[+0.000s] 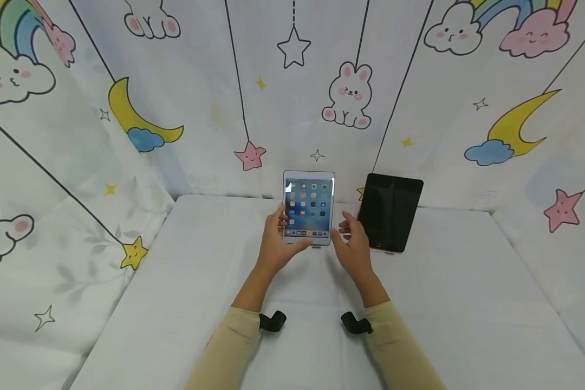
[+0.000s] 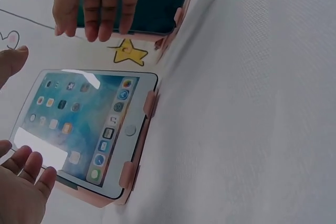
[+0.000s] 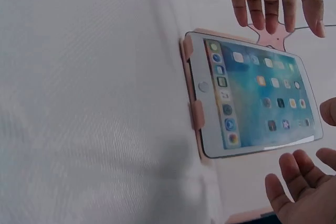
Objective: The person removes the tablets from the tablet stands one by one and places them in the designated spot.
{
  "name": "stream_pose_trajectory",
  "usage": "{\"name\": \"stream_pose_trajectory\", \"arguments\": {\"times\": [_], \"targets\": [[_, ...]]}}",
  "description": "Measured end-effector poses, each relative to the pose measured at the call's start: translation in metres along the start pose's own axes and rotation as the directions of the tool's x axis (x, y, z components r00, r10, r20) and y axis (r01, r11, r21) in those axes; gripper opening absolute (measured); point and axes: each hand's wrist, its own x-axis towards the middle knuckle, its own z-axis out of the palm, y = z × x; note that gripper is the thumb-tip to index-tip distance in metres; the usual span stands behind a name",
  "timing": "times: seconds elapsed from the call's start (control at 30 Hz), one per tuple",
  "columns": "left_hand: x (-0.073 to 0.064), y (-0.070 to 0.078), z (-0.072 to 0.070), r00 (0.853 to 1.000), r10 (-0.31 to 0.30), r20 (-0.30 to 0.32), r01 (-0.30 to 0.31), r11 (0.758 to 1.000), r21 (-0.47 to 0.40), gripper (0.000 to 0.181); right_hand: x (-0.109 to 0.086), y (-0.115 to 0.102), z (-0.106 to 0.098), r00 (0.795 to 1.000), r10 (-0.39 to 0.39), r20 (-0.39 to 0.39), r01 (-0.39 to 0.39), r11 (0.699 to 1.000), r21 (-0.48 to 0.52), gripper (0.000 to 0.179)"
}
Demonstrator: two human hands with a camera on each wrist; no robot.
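Cartoon prints cover the backdrop behind my white bench. A white-framed tablet leans in a pink stand, its lit blue screen dotted with icons above a round home button. It stands between my left hand and right hand, both loosely spread, gripping nothing; a dark-screened tablet leans just beyond the right.

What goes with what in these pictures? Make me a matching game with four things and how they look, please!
Things:
1. White tablet
2. Black tablet
3. Holder along the white tablet's bottom edge
4. Sleeves

How they look:
A. Pink
B. Dark, blank screen
C. Tan
D. Bright screen with little app pictures

Right pairs: 1-D, 2-B, 3-A, 4-C
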Motion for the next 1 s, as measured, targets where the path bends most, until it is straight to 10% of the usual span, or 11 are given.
{"name": "stream_pose_trajectory", "arguments": {"times": [0.6,1.0], "targets": [[0.010,-0.037,0.023,0.984,-0.158,-0.086,0.149,0.983,-0.104,0.094,0.011,0.028,0.029,0.959,0.281,-0.019,-0.272,0.942,0.198,0.051],[0.010,-0.048,0.028,0.944,-0.204,-0.259,0.195,0.979,-0.059,0.062,0.016,0.035,0.047,0.966,0.238,-0.100,-0.203,0.940,0.276,0.040]]}}
